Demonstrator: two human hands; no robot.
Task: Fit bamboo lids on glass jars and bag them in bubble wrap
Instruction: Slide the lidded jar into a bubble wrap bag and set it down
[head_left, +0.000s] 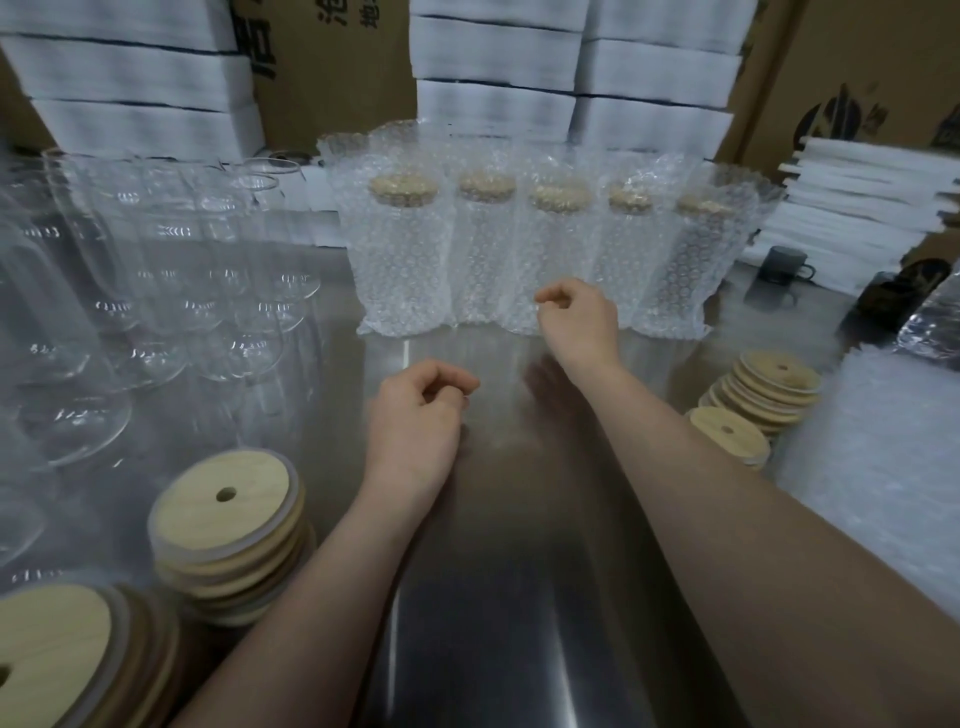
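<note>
Several lidded glass jars stand upright in bubble-wrap bags (540, 244) in a row at the back of the steel table (519, 597), bamboo lids showing through the wrap. My right hand (579, 319) hovers just in front of that row, fingers loosely curled, holding nothing. My left hand (415, 415) rests over the table nearer me, fingers curled in, also with nothing in it. Bare glass jars (156, 270) crowd the left side. Stacks of bamboo lids with a small hole sit at the near left (228, 525), the bottom left corner (57, 654) and the right (763, 400).
A pile of bubble-wrap bags (878, 467) lies at the right edge. Stacked white foam sheets (571, 67) and cardboard boxes (332, 67) stand behind the table. A dark mug (784, 265) sits at the back right beside more white sheets (862, 208).
</note>
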